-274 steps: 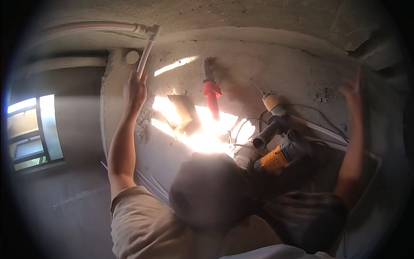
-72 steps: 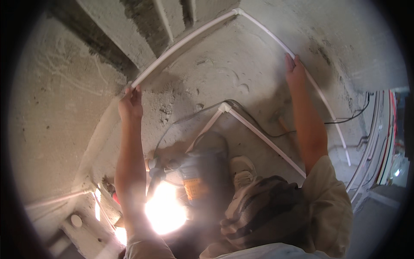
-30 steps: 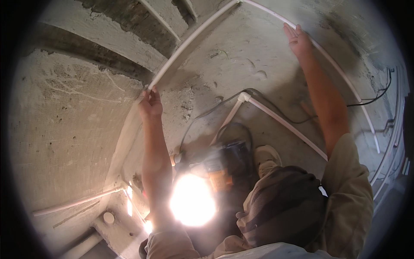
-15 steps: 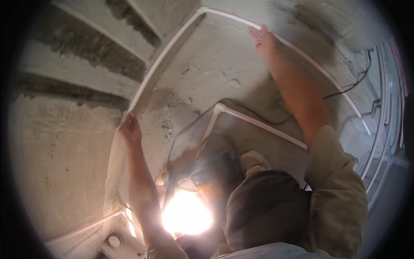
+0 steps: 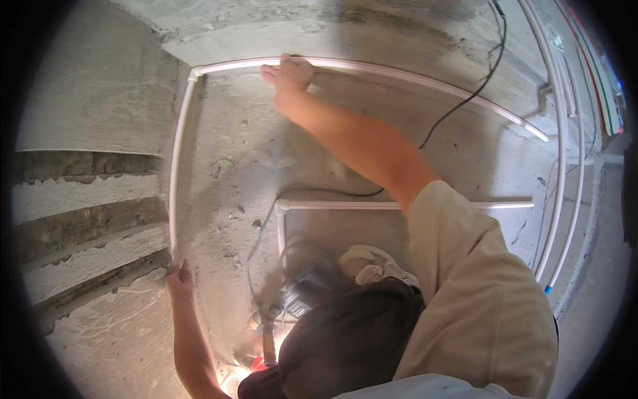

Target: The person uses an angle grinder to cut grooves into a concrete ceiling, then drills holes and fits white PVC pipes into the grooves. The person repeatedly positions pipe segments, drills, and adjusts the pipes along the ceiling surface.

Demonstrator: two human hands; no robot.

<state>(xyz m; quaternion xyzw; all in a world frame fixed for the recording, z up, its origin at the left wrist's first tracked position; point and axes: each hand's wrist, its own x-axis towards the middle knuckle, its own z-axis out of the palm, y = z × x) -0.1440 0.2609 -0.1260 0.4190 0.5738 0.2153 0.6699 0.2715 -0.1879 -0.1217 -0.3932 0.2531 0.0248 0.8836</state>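
Note:
A white plastic pipe (image 5: 425,80) runs along the foot of the far wall. At the far left corner an elbow fitting (image 5: 195,73) joins it to a second length of pipe (image 5: 177,153), which comes toward me along the left wall. My left hand (image 5: 181,279) pinches the near end of this left length, its fingers closed. My right hand (image 5: 292,78) lies over the far pipe, a little right of the elbow, with fingers stretched out to the left. The pipe under that palm is hidden.
A smaller pipe corner (image 5: 282,205) lies on the concrete floor beneath my right arm. Next to my shoe (image 5: 372,265) is a black power tool (image 5: 306,292); a black cable (image 5: 438,126) crosses the floor. Upright pipes (image 5: 555,133) stand at the right.
The view has turned and shifted, so the pipes now appear squarer. Both hands stay at about the same places on the pipe. The bright light near the tool is mostly hidden now.

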